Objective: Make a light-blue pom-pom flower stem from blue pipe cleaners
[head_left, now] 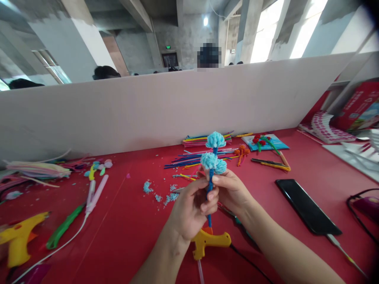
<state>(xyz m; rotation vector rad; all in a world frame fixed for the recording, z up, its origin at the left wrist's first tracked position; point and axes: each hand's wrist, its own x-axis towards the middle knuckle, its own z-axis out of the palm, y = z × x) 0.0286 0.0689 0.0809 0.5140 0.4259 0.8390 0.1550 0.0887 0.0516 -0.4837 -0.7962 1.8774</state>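
Note:
A fuzzy flower (pixel 215 140) with several light-blue pompom heads on a dark blue pipe-cleaner stem stands upright between my hands. My left hand (pixel 192 201) has its fingers wrapped round the stem below the heads. Just under the lower heads, my right hand (pixel 232 187) pinches the flower with thumb and fingers. Part of the stem is hidden by my fingers. Below the hands a yellow glue gun (pixel 211 240) lies on the red table (pixel 118 228), a clear glue stick poking out of it. Light-blue fuzz clippings (pixel 170 197) are scattered left of my hands.
Loose pipe cleaners (pixel 189 157) lie behind the flower. To the right are tweezers (pixel 271 163), red flowers on a blue packet (pixel 266 142) and a phone (pixel 308 205) on its cable. A second yellow glue gun (pixel 22 234), a green-handled tool (pixel 65 227) and a pink corded tool (pixel 97 193) sit left. A white partition (pixel 148 106) stands behind.

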